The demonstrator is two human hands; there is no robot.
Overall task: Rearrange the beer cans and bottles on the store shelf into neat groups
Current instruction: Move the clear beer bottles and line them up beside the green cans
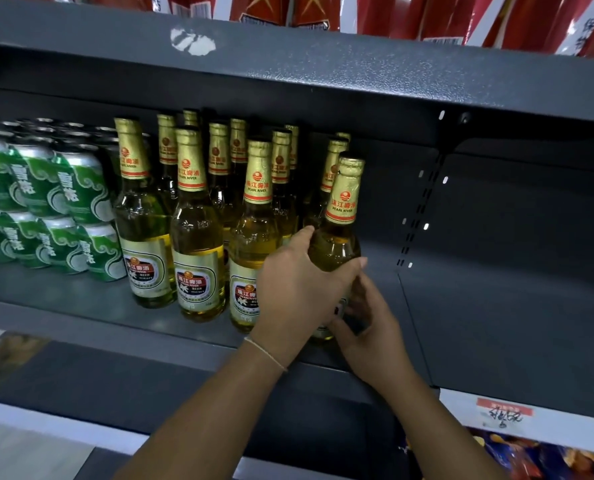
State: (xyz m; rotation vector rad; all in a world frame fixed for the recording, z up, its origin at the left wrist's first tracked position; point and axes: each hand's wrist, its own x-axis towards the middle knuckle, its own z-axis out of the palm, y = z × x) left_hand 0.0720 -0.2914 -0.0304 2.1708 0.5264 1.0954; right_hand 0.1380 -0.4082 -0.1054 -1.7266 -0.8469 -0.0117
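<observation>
A gold-foil-necked clear glass beer bottle [340, 216] stands rightmost in the near bottle row on the dark grey metal shelf [496, 323] — left hand [299, 289] wraps its body, right hand [368, 327] cups its base. Green stacked beer cans [59, 209] sit far left.

red snack bags [437, 15] above; handwritten price tag [504, 414] below.

Dim under the upper shelf [323, 64], lit from front; glare on bottles [198, 233] & cans [77, 188]. Wide-angle bend at edges, corners soft, slight blur overall.
</observation>
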